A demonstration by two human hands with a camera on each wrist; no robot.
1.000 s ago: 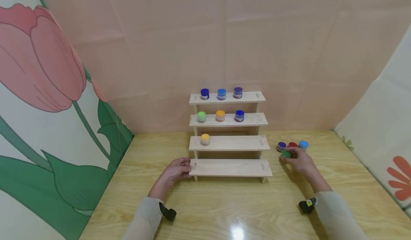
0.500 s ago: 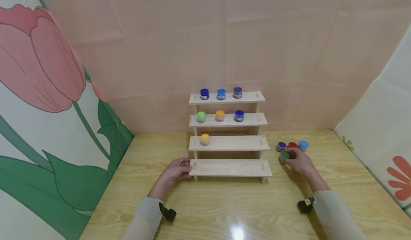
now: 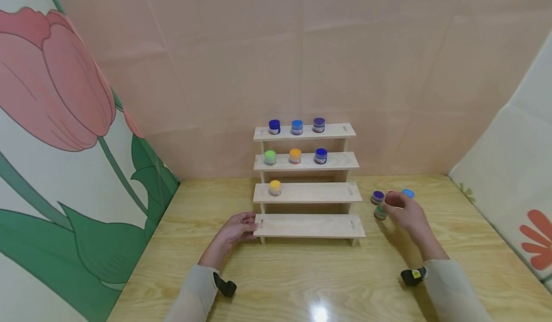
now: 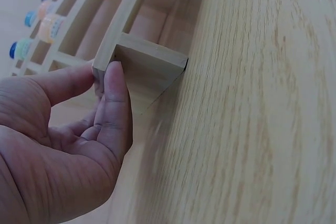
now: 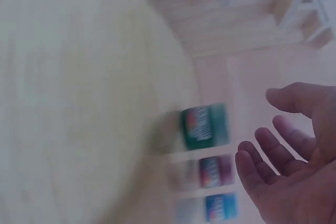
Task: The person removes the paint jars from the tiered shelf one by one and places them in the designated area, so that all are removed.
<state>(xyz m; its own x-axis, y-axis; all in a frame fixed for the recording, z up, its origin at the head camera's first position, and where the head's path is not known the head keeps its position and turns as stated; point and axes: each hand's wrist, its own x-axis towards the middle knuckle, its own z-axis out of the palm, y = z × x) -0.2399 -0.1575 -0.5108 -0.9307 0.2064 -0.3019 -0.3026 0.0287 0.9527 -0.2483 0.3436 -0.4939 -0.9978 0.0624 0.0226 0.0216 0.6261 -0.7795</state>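
My left hand pinches the left end of the lowest step of a pale wooden tiered shelf; in the left wrist view, thumb and fingers grip the board's corner. My right hand is right of the shelf, just beside and over a green paint jar on the table. In the right wrist view its fingers are spread, holding nothing, with a gap to the green jar. Behind stand a purple-lidded jar, a red jar mostly covered by the hand in the head view, and a light blue jar.
Three blue and purple jars line the top step. Light green, orange and dark blue jars stand on the second, and a yellow jar sits at the left of the third. A pink backdrop rises behind the wooden table.
My right hand has let go of the green jar and lifted slightly away. The jar now stands a little nearer and further left. My left hand keeps its hold on the shelf.
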